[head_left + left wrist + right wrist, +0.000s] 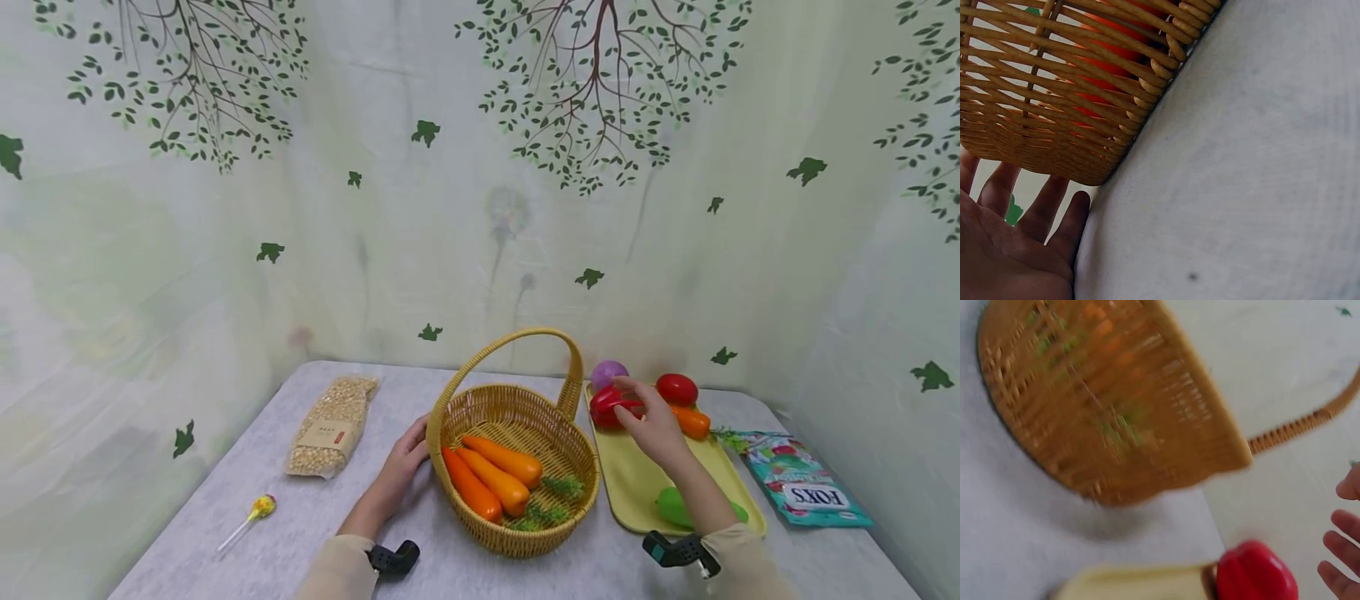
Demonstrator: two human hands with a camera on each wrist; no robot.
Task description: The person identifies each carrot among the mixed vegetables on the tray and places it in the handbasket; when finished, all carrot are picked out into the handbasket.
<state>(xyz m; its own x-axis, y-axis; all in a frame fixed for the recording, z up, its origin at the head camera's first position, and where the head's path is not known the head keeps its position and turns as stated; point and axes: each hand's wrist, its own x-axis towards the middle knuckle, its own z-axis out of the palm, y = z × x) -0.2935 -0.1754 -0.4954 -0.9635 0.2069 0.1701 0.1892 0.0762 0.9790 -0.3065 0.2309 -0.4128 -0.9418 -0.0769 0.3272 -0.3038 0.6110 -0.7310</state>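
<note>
A wicker basket (517,537) with an arched handle holds several orange carrots (491,479) with green tops. My left hand (401,467) rests at its left side; in the left wrist view its fingers (1041,209) are spread beneath the woven wall. Over the yellow tray (626,475), my right hand (654,421) hovers by a red bell pepper (602,410), thumb and fingers apart. In the right wrist view, that hand's spread fingers stand apart from the pepper (1257,575), with nothing between them.
Around the tray lie a purple round vegetable (609,372), a red tomato (677,389), another carrot (692,422) and a green vegetable (672,506). A teal FOX'S bag (810,483) lies at right. Leftward are a bag of grains (330,429) and a lollipop (260,507).
</note>
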